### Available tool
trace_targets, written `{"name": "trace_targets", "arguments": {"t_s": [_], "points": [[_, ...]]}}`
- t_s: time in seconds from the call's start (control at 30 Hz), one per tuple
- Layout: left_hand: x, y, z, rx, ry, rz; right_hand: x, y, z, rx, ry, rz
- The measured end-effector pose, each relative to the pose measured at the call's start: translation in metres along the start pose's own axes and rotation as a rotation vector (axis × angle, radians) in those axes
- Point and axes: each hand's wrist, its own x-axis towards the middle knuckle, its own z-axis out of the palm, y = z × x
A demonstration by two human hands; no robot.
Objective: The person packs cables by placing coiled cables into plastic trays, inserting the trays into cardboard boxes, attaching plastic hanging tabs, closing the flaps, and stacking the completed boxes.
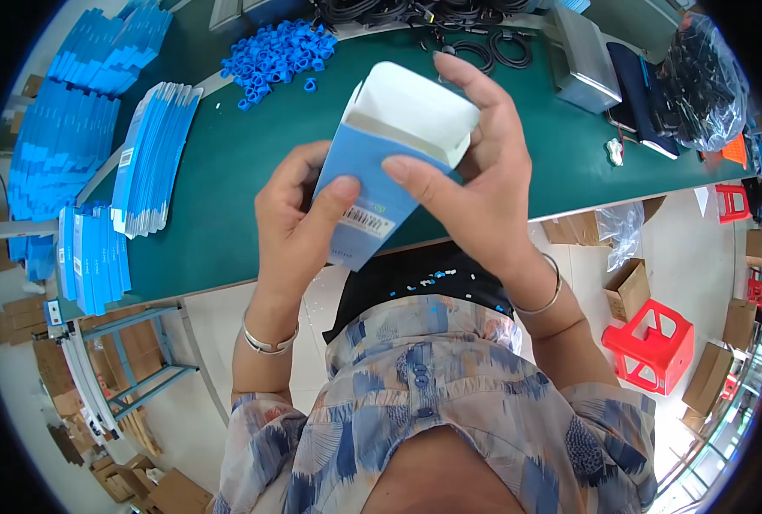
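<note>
Head view: the left hand (pixel 291 214) is gripping a blue carton (pixel 371 176) by its left side, thumb pressing on the front face; the right hand (pixel 480 176) is clasping the carton's right edge, thumb lying on the front and index finger stretching out near the open end; the carton itself is tilting in front of the person, over a green table (pixel 227 188), its open end showing a white inside, its barcode facing up below the thumbs; left of the carton, a row of flat blue boxes (pixel 158 154) is lying; beyond the carton to the left, a pile of small blue pieces (pixel 270 64) is spreading; straight beyond it, black cables (pixel 450 13) are heaping up; right of the carton, a grey metal box (pixel 582 64) and a dark notebook (pixel 642 111) are resting; lower right of it, a red stool (pixel 674 343) is standing on the floor.
</note>
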Motion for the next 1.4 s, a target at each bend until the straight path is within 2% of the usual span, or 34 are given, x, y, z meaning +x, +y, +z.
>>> {"name": "trace_targets", "arguments": {"t_s": [0.1,0.3,0.47,0.6,0.63,0.77,0.93,1.13,1.27,1.3,1.4], "points": [[-0.004,-0.001,-0.005,-0.019,-0.030,-0.021,-0.004,0.005,0.005,0.051,0.036,-0.116],[0.002,-0.005,-0.008,0.002,-0.048,-0.039,-0.012,0.011,0.011,0.007,0.022,-0.002],[0.003,-0.019,-0.011,0.154,0.048,-0.089,-0.015,-0.003,0.015,0.015,0.005,-0.096],[0.003,-0.005,-0.006,0.291,0.088,-0.113,-0.020,0.002,0.013,0.256,0.065,0.265],[0.001,-0.004,-0.002,0.294,0.082,-0.112,-0.020,0.004,0.013,0.259,0.071,0.264],[-0.008,-0.001,0.019,0.918,0.047,0.397,-0.017,0.013,0.011,0.248,-0.027,0.169],[-0.005,-0.023,0.011,0.889,0.071,0.460,-0.014,0.015,0.013,0.483,0.024,0.276],[-0.003,-0.016,0.019,0.873,0.078,0.506,-0.012,0.021,0.017,0.549,0.019,0.423],[0.011,0.012,0.010,0.901,-0.231,0.309,-0.005,0.009,0.001,0.295,-0.226,0.509],[0.012,0.011,0.011,0.902,-0.231,0.311,-0.004,0.010,0.003,0.295,-0.226,0.508],[0.011,0.003,0.013,0.955,-0.144,0.395,-0.002,0.021,0.012,0.296,-0.066,0.290]]}}
